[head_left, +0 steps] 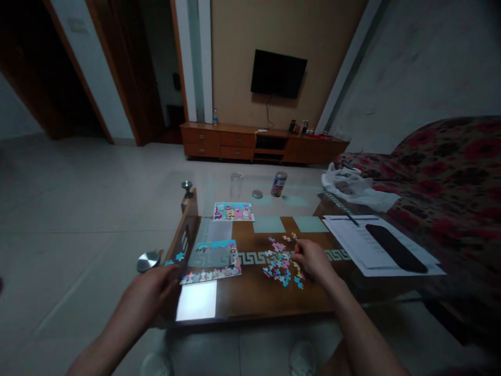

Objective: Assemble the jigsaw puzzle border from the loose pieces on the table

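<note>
A partly joined jigsaw border [217, 274] lies on the glass coffee table, its top, right and bottom edges linked around a bare middle. Beside its lower left corner is my left hand [158, 284], fingers loosely bent and apart, with no piece visible in them. A few loose blue pieces [179, 256] lie just above that hand. At the right side of a scattered heap of jigsaw pieces [278, 263], my right hand [313, 259] has its fingertips pinched together; what they hold, if anything, is too small to make out. Behind the border lies a cartoon picture card [234, 211].
Farther back on the table stand a clear jar [236, 185], a metal lid [257, 194] and a printed can [279, 184]. Papers [352, 250] with a dark flat case [395, 248] and a pen lie at the right, near a white plastic bag [360, 190]. A flowered sofa [450, 172] borders the right.
</note>
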Tool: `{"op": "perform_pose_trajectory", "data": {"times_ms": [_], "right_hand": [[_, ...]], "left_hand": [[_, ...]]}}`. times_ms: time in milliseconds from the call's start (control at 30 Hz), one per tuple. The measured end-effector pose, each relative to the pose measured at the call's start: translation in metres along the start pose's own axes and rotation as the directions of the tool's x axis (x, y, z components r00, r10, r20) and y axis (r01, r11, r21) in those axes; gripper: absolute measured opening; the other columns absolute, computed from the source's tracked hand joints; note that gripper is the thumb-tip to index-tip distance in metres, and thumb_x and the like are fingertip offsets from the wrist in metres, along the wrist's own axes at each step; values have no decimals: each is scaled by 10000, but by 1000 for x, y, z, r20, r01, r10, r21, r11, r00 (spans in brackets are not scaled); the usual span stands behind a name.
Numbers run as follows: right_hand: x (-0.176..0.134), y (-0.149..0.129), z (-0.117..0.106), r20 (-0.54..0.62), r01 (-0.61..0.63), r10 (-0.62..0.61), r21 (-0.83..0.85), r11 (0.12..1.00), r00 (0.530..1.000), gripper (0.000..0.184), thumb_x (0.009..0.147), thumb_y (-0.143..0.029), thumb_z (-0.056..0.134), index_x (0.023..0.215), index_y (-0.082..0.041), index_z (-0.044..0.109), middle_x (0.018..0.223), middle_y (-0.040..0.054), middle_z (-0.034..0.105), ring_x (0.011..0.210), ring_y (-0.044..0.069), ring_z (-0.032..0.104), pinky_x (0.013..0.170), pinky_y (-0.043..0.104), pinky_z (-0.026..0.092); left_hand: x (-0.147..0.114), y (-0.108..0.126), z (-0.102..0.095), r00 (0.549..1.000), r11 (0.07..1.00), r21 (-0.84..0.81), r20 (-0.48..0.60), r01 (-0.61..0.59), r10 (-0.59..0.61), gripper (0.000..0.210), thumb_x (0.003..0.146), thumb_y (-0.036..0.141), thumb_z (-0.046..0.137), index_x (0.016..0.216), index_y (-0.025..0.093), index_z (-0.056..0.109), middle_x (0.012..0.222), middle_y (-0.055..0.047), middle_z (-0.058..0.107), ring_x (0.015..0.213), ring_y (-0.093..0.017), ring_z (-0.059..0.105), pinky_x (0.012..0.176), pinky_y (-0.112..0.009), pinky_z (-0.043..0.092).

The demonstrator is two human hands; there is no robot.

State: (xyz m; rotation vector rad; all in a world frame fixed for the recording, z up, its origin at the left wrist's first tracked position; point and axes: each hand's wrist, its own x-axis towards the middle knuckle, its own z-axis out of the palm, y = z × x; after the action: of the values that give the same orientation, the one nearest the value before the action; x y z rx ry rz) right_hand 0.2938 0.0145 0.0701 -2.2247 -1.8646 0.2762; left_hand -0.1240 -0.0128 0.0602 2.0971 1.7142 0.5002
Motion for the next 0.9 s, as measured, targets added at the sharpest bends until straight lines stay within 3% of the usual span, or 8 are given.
{"op": "perform_pose_trajectory", "data": {"times_ms": [100,200,300,333,433,567,767,900], "right_hand": [[1,3,-1,10,37,-37,40,998,999,48,751,-142,610,740,-189,607,704,27,659,650,167,590,575,250,328],[1,2,-2,-62,86,-80,96,992,995,62,751,-182,593,702,-206,623,783,52,687,719,203,614,617,276,369],[-5,-18,1,-151,135,-92,313,940,984,88,763,-251,581,739,-211,656,817,72,694,769,226,622,693,310,424],[-9,-29,3,-141,136,-84,417,899,986,114,770,-280,572,750,-210,660,805,73,692,752,221,622,692,315,438],[-22,-73,14,-26,193,-233,652,733,972,154,740,-330,589,768,-197,663,774,57,681,725,200,619,674,305,464],[-30,-125,30,85,144,-327,775,615,941,213,727,-336,611,840,-173,689,807,50,692,721,173,610,656,282,469],[-30,-175,45,178,104,-440,832,545,880,97,755,-218,602,774,-160,677,666,3,653,588,121,565,575,240,444],[-31,-202,54,217,118,-474,805,581,853,113,774,-128,575,768,-169,680,675,1,672,620,119,597,597,230,461]], "left_hand": [[-1,4,-5,1000,999,44,19,24,-25,307,797,257,478,1037,250,669,1000,-52,730,891,-239,661,782,-343,489],[0,6,-8,998,999,0,-43,42,-42,303,775,222,495,1026,215,665,1016,-89,712,924,-271,639,824,-403,469],[0,9,-6,997,997,-67,-73,31,-36,255,767,231,519,973,217,668,999,-83,694,954,-264,616,863,-409,458],[1,12,-5,997,995,-100,-75,21,-28,234,770,245,527,956,218,667,981,-77,689,947,-254,614,863,-400,461],[1,22,0,998,975,-224,-67,-10,-5,205,782,269,528,931,212,656,946,-63,684,913,-228,619,850,-375,472],[1,38,5,999,919,-393,-44,-13,-5,197,774,236,517,926,212,640,953,-52,697,911,-208,633,855,-353,480],[5,46,6,1000,824,-566,-4,7,-11,184,761,231,558,920,185,638,921,-64,714,886,-199,659,819,-319,504],[10,38,6,999,794,-608,-10,18,-31,156,763,216,568,904,181,627,872,-58,708,849,-198,659,775,-316,510]]}}
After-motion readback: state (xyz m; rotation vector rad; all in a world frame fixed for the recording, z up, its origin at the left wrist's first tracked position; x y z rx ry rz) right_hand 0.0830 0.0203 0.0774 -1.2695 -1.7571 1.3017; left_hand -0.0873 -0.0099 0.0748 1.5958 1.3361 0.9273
